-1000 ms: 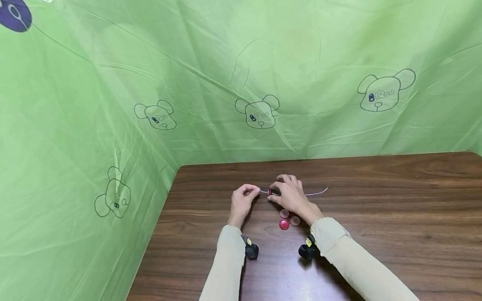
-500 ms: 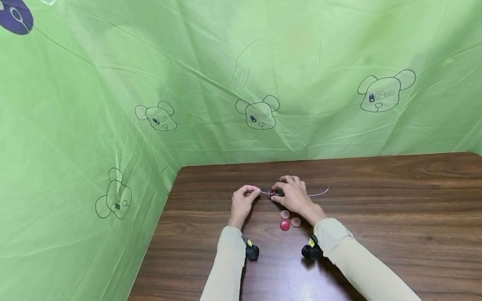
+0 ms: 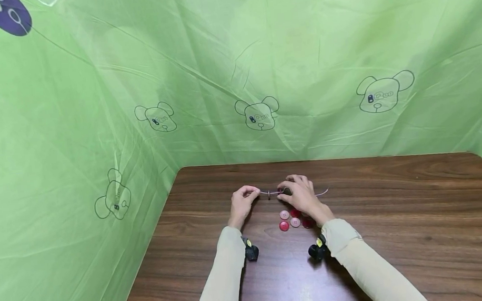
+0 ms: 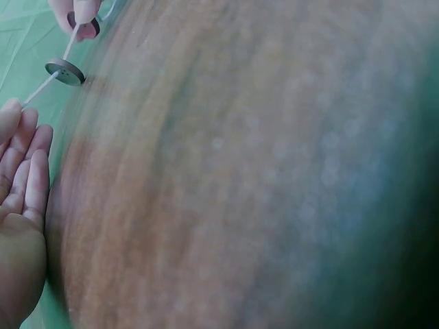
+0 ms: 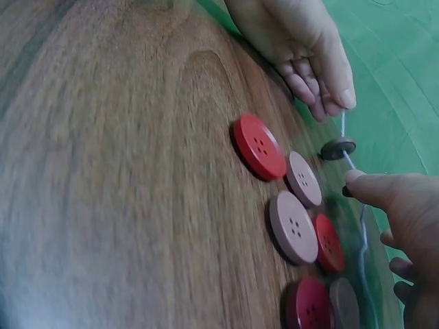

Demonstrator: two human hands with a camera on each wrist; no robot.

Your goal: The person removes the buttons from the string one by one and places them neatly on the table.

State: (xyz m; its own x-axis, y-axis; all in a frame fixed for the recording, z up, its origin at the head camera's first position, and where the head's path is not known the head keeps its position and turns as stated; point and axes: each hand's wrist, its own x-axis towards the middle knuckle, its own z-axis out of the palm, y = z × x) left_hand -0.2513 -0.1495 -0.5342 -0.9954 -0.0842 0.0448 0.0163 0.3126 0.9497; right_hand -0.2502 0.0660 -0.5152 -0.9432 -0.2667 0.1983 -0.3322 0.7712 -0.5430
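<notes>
My left hand (image 3: 243, 204) pinches one end of a thin pale string (image 5: 363, 253) between thumb and fingertip. On the string, between the two hands, a dark button (image 4: 65, 72) stands on edge; it also shows as a thin disc in the head view. To its right, my right hand (image 3: 301, 195) pinches a second dark red button (image 3: 280, 191), mostly covered by the fingers; the string runs through there too. The string's free end (image 3: 323, 192) comes out past the right hand onto the table.
Several loose four-hole buttons lie on the wooden table (image 3: 401, 213) just below the right hand, among them a bright red button (image 5: 259, 147), a pink button (image 5: 293, 227) and a dark red button (image 5: 309, 305). A green cloth (image 3: 308, 130) hangs behind the table.
My right hand has moved right along the string with one dark red button, opening a gap from the other one. More loose buttons show beneath it. The left hand has stayed put.
</notes>
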